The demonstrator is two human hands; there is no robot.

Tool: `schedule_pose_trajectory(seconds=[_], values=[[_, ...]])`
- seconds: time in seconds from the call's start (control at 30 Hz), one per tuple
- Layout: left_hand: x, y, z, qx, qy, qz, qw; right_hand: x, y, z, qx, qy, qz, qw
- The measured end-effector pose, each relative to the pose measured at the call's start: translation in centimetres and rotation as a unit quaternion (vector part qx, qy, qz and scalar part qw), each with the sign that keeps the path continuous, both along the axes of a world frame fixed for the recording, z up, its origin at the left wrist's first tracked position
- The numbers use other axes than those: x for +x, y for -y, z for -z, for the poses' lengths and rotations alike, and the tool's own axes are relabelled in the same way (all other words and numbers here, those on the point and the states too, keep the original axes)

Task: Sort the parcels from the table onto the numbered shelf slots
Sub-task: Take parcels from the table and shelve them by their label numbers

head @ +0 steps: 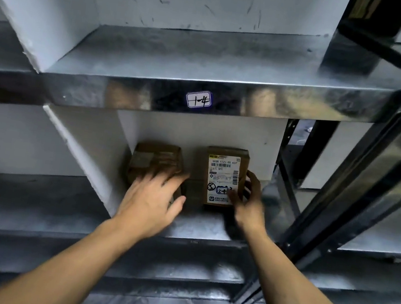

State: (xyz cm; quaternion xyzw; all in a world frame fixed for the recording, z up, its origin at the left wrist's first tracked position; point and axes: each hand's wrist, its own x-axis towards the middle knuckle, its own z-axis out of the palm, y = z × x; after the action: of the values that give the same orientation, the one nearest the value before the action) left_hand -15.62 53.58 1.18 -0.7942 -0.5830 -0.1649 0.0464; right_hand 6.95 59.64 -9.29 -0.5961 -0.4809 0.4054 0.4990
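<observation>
Two brown cardboard parcels stand in a shelf slot. The right parcel [224, 175] leans upright against the white back wall and shows a white shipping label with a handwritten tag. My right hand [249, 202] grips its lower right edge, thumb on the front. The left parcel [155, 163] lies tilted beside it. My left hand [154, 197] is spread flat over its near end, fingers apart and motion-blurred. A slot label [199, 99] reading "1-4" is stuck on the metal shelf edge above the slot.
A white divider [86, 151] walls the slot on the left. A black steel upright [359, 189] runs diagonally on the right. The metal shelf board [199, 226] carries the parcels. More slots lie to the left and above.
</observation>
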Motion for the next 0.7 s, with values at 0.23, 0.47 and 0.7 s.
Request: schedule_pose_trajectory(seconds=[0.23, 0.47, 0.7], values=[[-0.1, -0.1, 0.8, -0.011, 0.012, -0.006, 1.0, 0.7, -0.1, 1.8, -0.003, 0.011, -0.039, 0.999], [-0.1, 0.0, 0.5, -0.017, 0.026, -0.017, 0.999, 1.5, 0.1, 2.2, -0.034, 0.023, -0.032, 0.999], [-0.7, -0.4, -0.1, -0.023, 0.044, -0.008, 0.999, 1.4, 0.3, 1.9, -0.059, 0.047, -0.032, 0.997]])
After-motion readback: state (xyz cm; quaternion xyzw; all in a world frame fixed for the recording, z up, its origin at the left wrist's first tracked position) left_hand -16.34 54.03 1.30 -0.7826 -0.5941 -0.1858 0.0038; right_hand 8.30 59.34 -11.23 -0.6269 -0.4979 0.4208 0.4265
